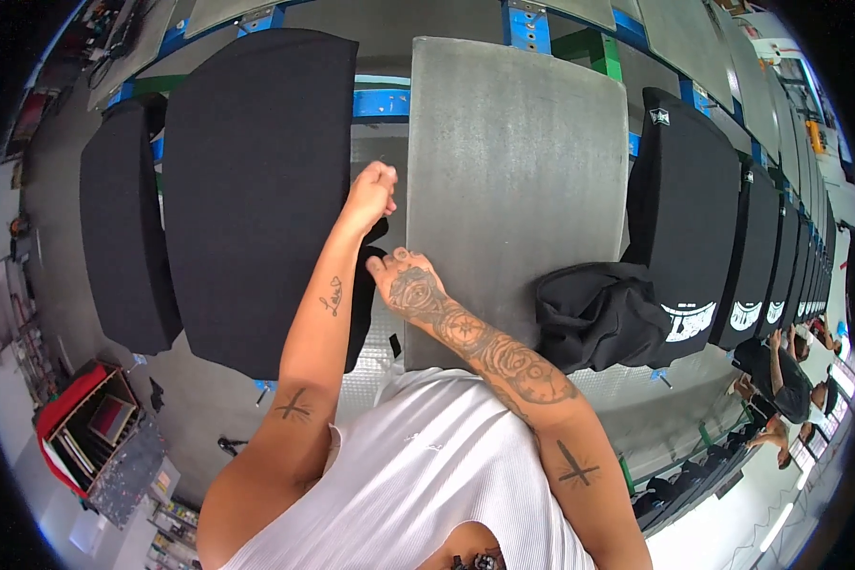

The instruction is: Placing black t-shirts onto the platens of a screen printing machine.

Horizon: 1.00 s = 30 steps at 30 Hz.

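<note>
My left hand [372,198] is closed beside the right edge of a black shirt [252,161] stretched over a flat platen; whatever its curled fingers hold is hidden. Just below and to the right, my right hand [399,275] has its fingers bent at a loose dark fold of that shirt's edge, which it appears to grip. Beside both hands is a bare grey metal platen [513,152]. A crumpled black garment [594,313] lies over its lower right corner.
Another black-covered platen [119,228] stands left. A row of black shirts with white prints [684,218] runs right, below blue brackets [527,24]. A red-and-black box [90,427] sits lower left on a speckled surface. Several other people [779,380] are at the far right.
</note>
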### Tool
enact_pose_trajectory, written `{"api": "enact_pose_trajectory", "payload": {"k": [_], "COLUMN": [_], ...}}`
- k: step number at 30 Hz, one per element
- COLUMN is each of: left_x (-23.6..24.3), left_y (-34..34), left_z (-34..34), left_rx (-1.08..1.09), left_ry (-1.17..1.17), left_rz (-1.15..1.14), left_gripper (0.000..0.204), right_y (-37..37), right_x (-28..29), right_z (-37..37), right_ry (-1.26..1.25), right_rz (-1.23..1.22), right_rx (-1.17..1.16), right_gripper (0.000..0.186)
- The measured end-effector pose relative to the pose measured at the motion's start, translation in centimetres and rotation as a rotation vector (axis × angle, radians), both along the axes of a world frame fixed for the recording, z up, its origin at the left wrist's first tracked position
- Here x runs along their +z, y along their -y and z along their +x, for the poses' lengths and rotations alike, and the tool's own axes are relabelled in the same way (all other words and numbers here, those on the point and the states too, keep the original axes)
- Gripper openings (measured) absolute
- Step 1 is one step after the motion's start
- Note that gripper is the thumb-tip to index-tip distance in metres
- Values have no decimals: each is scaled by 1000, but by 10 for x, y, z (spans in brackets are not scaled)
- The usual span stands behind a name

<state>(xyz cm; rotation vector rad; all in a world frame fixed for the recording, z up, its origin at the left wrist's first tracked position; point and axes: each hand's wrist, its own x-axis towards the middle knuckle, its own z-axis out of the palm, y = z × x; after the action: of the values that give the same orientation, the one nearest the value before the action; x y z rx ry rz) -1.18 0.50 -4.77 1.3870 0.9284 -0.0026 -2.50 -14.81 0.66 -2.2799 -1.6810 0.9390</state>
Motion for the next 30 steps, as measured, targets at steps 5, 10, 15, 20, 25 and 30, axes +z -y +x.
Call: {"api": "enact_pose_trajectory", "payload": {"k": [5, 10, 15, 20, 25, 30], "left_x": [1, -10, -25, -30, -57, -31], "left_y": [3, -10, 3, -11, 2, 9], "left_z": [6, 9, 10, 10, -8, -3], "left_rx": [21, -108, -15, -217, -84, -30], "left_ry": [97, -178, 11, -200, -63, 101], "left_rz": [150, 173, 336, 202, 268, 248], "left_gripper": [28, 26, 40, 24, 29, 20], "right_y": [18, 21, 9, 18, 12, 18], "right_x": [-4, -2, 3, -5, 7, -7], "right_z": [8, 16, 5, -2, 1, -5], "right_ry": [5, -141, -11, 184, 48, 200], "right_rz": [312, 242, 82, 243, 28, 333], "right_rx": [37, 62, 132, 77, 152, -4], "right_gripper": [15, 14, 15, 16, 19, 12]}}
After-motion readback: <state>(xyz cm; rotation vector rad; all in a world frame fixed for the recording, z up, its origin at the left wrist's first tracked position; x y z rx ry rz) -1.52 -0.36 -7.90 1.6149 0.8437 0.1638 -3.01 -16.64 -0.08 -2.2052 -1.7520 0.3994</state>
